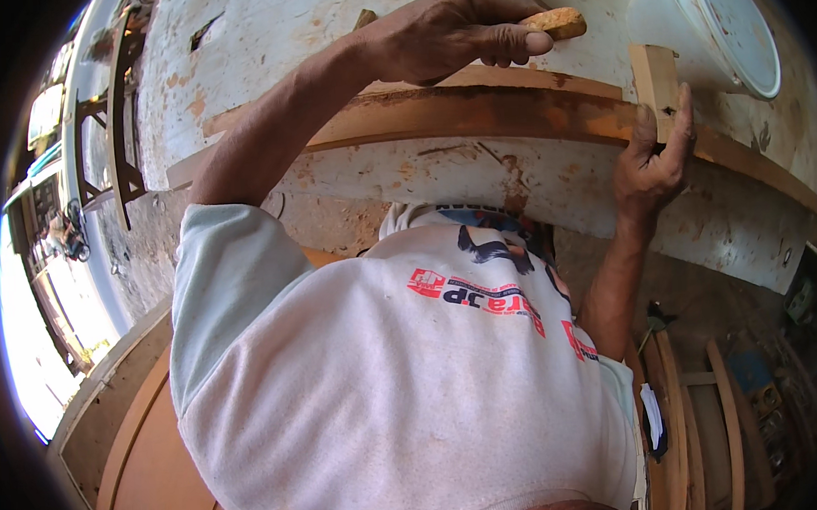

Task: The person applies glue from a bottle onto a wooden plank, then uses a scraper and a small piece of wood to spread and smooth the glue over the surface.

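My left hand (458, 36) reaches across the work surface, its fingers closed on a mottled orange-brown piece with a rounded end (558, 22). Only that end shows past the thumb, so its kind is unclear. Below this hand runs a long wooden rail (475, 113), partly stained darker brown. A short pale wooden block (656, 71) sits across the rail at the right, a small dark hole near its lower end. My right hand (655, 162) has thumb and forefinger on either side of the block's near end. The other fingers of that hand are mostly hidden.
A white lidded plastic bucket (681, 33) stands just beyond the block. Another thin wood strip (547, 78) lies behind the rail on the stained white surface (253, 34). Wooden frames stand at the lower right (726, 423); a brown panel (153, 448) is at the lower left.
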Available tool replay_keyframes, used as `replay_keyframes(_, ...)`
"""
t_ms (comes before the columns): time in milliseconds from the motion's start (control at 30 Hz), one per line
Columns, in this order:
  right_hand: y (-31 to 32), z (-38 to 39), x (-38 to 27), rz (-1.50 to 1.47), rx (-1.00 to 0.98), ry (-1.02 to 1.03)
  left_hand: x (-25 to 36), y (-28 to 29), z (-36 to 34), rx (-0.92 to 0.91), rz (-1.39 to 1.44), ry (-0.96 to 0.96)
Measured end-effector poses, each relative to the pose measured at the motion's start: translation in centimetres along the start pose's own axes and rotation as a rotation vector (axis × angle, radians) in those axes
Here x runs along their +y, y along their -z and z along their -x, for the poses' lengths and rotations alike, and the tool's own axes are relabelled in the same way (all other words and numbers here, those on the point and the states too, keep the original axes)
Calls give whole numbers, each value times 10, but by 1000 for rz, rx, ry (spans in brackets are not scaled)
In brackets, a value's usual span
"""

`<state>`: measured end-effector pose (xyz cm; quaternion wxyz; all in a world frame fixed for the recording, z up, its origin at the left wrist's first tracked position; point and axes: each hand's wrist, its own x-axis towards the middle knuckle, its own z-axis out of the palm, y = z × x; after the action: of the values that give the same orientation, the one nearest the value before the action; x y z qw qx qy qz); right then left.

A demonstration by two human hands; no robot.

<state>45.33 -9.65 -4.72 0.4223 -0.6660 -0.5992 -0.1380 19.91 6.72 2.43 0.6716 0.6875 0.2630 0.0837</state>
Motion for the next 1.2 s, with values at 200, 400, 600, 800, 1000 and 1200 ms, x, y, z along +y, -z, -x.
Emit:
replay_keyframes(200, 33, 15, -14, -66, 88, -39, 7, 32, 13, 93, -664, 212)
replay_keyframes(400, 76, 72, -42, -346, -379, 27, -62, 74, 39, -146, -1023, 509)
replay_keyframes(600, 57, 91, -37, -254, -634, 31, -105, 83, 58, -79, -1005, 358)
replay_keyframes(800, 57, 26, -35, 30, -332, 6, -88, 81, 59, 44, -848, 561)
replay_keyframes(1000, 46, -24, -13, 143, -474, 134, -69, 88, 91, 435, -981, 292)
replay_keyframes(1200, 46, -27, -9, 174, -612, 82, -46, 60, 134, 385, -617, 595)
